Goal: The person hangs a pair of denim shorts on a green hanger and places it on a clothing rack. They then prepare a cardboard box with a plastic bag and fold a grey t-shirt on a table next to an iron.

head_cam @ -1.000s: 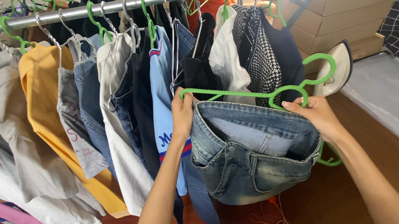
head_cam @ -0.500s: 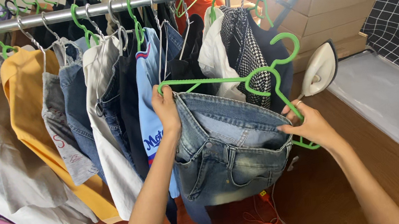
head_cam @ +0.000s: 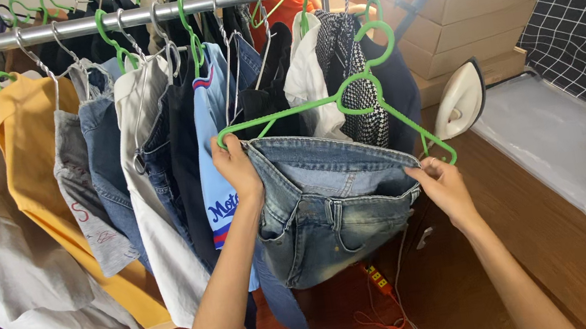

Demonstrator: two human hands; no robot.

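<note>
Up by the metal rail (head_cam: 224, 0), faded denim shorts (head_cam: 329, 201) hang from a green hanger (head_cam: 345, 100) whose hook sits just below the rail. Left hand (head_cam: 236, 168) fingers pinch the waistband and hanger's left end; right hand (head_cam: 443, 185) fingers pinch the right end. Shirts (head_cam: 29, 186) crowd the rail; a white iron (head_cam: 461, 99) stands beyond.

A metal clothes rail (head_cam: 209, 2) runs across the top, well above the fingers (head_cam: 229, 147) of the left hand (head_cam: 238, 168), crowded with green hangers (head_cam: 108, 31) bearing shirts, a yellow top (head_cam: 31, 148) and denim. A green hanger (head_cam: 345, 100) carrying blue jeans (head_cam: 328, 198) is held up between both hands' fingers, its hook just below the rail. Below the fingers of the right hand (head_cam: 443, 185), an orange power strip (head_cam: 380, 280) lies on the wooden floor (head_cam: 476, 268).
</note>
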